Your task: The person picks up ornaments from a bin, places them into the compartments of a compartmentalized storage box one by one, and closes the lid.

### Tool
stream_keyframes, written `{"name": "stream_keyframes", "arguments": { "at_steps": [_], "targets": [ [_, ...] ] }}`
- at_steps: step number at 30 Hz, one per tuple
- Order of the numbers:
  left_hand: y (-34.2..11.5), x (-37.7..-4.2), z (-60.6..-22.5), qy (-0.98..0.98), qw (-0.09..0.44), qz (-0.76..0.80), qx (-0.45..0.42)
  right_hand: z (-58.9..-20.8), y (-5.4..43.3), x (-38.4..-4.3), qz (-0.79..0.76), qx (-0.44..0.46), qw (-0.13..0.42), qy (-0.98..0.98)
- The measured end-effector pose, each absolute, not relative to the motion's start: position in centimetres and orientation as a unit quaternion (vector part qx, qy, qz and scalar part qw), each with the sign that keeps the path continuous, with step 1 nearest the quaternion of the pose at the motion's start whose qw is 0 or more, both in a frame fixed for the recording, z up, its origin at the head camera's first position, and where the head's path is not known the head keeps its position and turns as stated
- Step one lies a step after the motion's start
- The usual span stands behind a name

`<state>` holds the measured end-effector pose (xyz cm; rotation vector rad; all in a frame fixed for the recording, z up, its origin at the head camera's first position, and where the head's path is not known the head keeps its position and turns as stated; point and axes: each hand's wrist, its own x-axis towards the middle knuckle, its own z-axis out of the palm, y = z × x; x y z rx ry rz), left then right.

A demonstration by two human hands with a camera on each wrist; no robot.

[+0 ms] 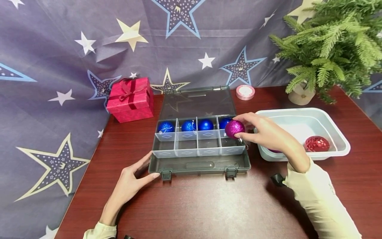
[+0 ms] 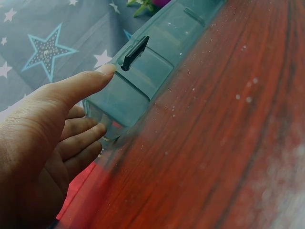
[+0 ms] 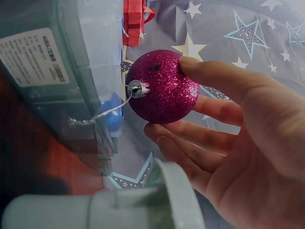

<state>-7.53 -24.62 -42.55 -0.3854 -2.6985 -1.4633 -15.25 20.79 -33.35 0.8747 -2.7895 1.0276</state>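
In the head view my right hand (image 1: 265,132) pinches a glittery magenta Christmas bauble (image 1: 234,129) above the right end of an open, divided plastic case (image 1: 179,162). The right wrist view shows the bauble's silver cap and dangling string (image 3: 97,117), with thumb and fingers around the ball. Blue baubles (image 1: 205,125) sit one to each compartment along the case's back row; the magenta one partly covers the rightmost. At the case's front left corner rests my left hand (image 1: 129,182), its straight thumb at the front near a latch (image 2: 135,53) and its fingers along the side.
A pale plastic tub (image 1: 343,146) to the right holds a red bauble (image 1: 317,144) and a purple thing partly hidden by my right arm. Behind stand a red gift box (image 1: 131,99), a pink ribbon roll (image 1: 245,92) and a small fir tree (image 1: 328,49).
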Motion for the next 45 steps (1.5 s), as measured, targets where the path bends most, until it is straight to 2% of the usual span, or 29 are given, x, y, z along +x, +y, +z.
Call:
{"name": "stream_keyframes", "arguments": {
  "at_steps": [9, 21, 36, 45],
  "targets": [
    [-24.7, -7.5, -42.5, -0.870, 0.024, -0.473, -0.133, -33.9, 20.0, -15.6, 0.315, 0.293, 0.021, -0.903],
    [-24.6, -7.4, -42.3, -0.870, 0.013, -0.478, -0.116, -33.8, 20.2, -15.3, 0.340, 0.276, -0.013, -0.899],
    [-24.6, -7.5, -42.5, -0.872, 0.023, -0.472, -0.123, -33.2, 23.7, -14.0, 0.334, 0.258, 0.043, -0.906],
    [-24.6, -7.5, -42.4, -0.875, 0.023, -0.467, -0.127, -33.0, 26.4, -12.9, 0.317, 0.207, 0.037, -0.925]
  ]
}}
